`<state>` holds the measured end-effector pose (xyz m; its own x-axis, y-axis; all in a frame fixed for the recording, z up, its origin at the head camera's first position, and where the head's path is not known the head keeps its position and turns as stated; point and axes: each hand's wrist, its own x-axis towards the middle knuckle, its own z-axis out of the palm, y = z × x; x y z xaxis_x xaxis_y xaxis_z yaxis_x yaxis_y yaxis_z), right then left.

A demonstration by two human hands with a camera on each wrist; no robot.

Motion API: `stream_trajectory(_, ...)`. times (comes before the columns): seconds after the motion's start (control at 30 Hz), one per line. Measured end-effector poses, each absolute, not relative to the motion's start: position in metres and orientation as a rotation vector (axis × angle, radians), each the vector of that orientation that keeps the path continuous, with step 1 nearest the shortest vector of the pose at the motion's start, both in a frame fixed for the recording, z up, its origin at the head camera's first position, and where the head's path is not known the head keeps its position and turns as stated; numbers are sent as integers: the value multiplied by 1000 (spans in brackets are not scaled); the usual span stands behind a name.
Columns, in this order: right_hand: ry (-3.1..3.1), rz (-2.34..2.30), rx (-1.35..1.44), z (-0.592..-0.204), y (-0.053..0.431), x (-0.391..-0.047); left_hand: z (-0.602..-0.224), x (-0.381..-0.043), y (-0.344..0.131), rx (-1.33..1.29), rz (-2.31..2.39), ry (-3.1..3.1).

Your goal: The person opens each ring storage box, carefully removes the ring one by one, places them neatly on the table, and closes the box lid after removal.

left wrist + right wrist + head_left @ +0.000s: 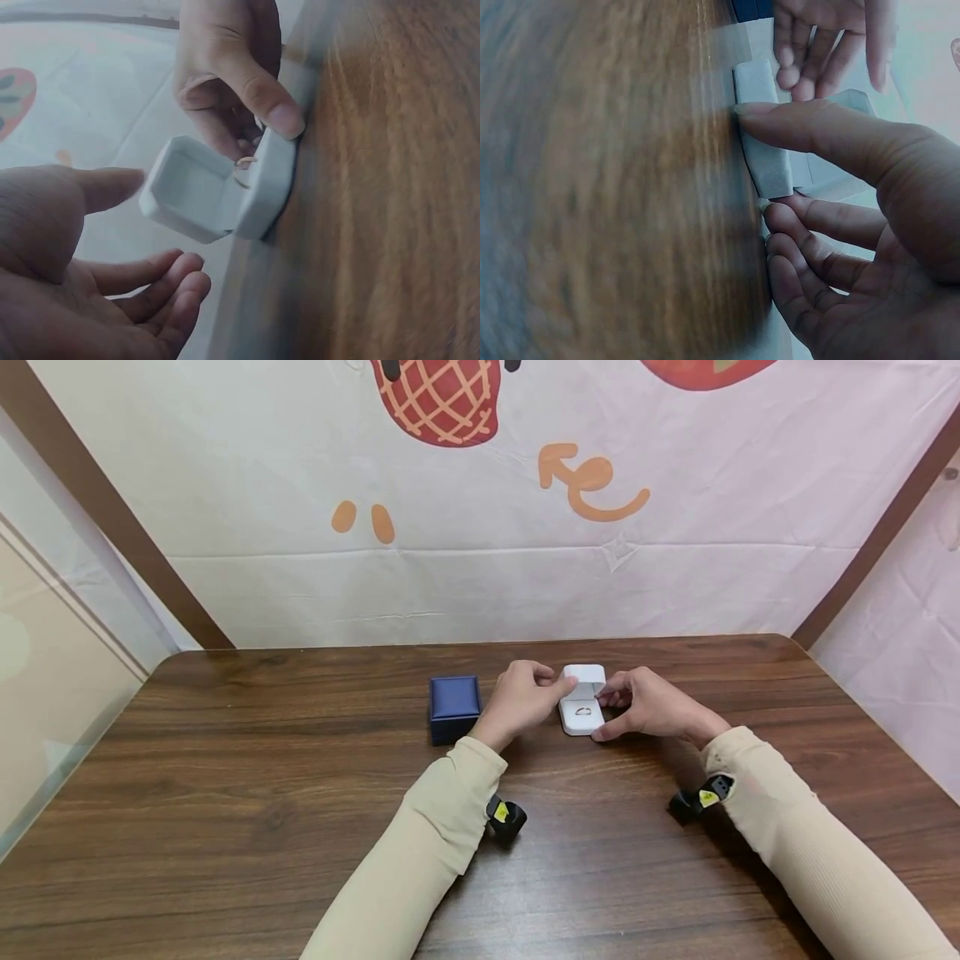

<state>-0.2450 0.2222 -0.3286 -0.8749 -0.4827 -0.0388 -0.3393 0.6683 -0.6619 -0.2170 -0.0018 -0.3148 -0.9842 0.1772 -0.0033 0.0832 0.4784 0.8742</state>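
Observation:
A white ring box (581,727) stands on the wooden table with its lid raised. In its white lining sits a thin gold-coloured ring (241,172). My right hand (657,703) holds the base from the right, the thumb at the front and the other fingers along the side and hinge end, as the right wrist view shows. On the other side is my left hand (523,695), thumb right at the raised lid (187,191), with the remaining fingers loosely bent below it and nothing between them.
A closed dark blue box (455,700) rests just left of my left hand. Behind the table (225,793) hangs a white printed cloth (495,585), close to the back edge. Each wrist carries a small black camera (507,818).

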Motion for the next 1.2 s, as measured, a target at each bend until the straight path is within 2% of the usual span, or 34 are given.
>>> stream_trajectory(0.37,2668,-1015,-686,-330,222,-246,-315,-213,0,364,1235,2910)
stream_trajectory(0.63,2649,-1032,-704,-330,223,-245,-326,-209,11,443,1286,2905)
stream_trajectory(1.2,2658,-1015,-707,-328,223,-244,-335,-209,25,353,1376,2926)
